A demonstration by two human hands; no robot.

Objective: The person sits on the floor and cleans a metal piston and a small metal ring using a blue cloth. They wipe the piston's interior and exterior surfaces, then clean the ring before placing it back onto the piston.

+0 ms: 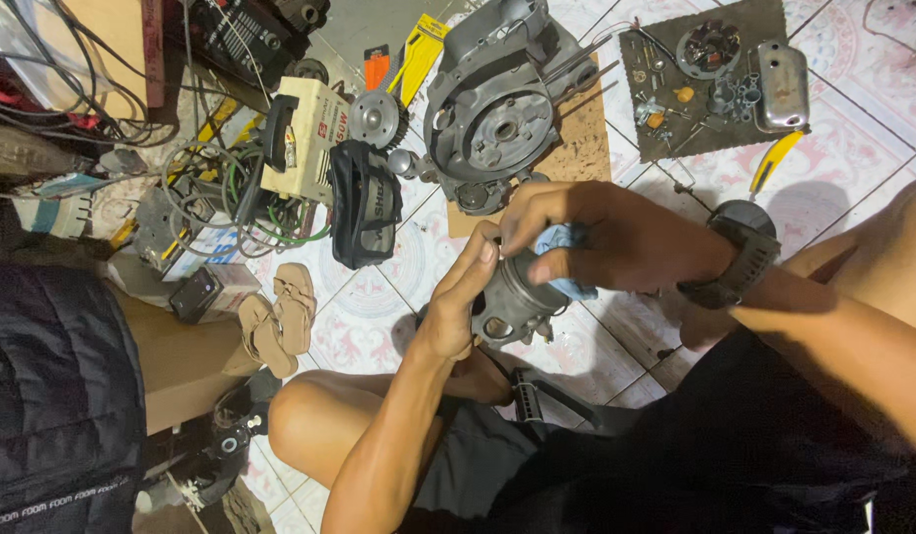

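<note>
My left hand [456,302] grips a grey metal engine cylinder [517,302] from its left side, fingers up along it. My right hand [601,237], with a black watch [735,262] on the wrist, presses a blue cloth [567,239] onto the top of the cylinder. Both hands are over my lap, above the tiled floor. Part of the cloth hangs down at the cylinder's right side.
A grey engine crankcase [497,109] lies on cardboard just beyond the hands. A dark mat [675,124] at the back right carries small parts and a metal cover [782,84]. Nearby are a yellow knife [774,163], a black pouch [364,203], a cream tool [305,138], sandals [278,316] and wires.
</note>
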